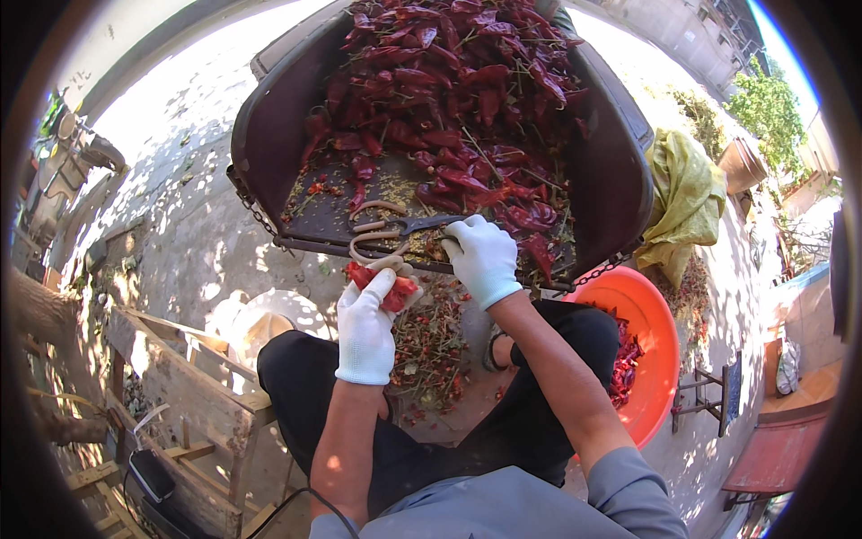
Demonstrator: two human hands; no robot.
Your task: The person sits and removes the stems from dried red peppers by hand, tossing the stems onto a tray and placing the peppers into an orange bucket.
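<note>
Both my hands wear white knit gloves. My left hand point(369, 323) is closed around a piece of red chili pepper point(384, 286), just below the handles of the scissors. The scissors point(404, 226) lie at the front edge of the cart bed, handles to the left and blades pointing right. My right hand point(481, 256) is over that edge beside the blade tips, its fingertips pinched together near a small dark scrap; whether it grips this is unclear. Behind them a large heap of dried red chili peppers point(444, 87) fills the cart bed, with loose yellow seeds scattered in front.
A chain point(601, 271) hangs at the cart's right corner. An orange basin point(656, 357) with red peppers stands right of my knee. Stems and scraps point(427, 343) lie between my feet. A wooden frame point(182, 357) stands left; a yellow sack point(687, 195) is at right.
</note>
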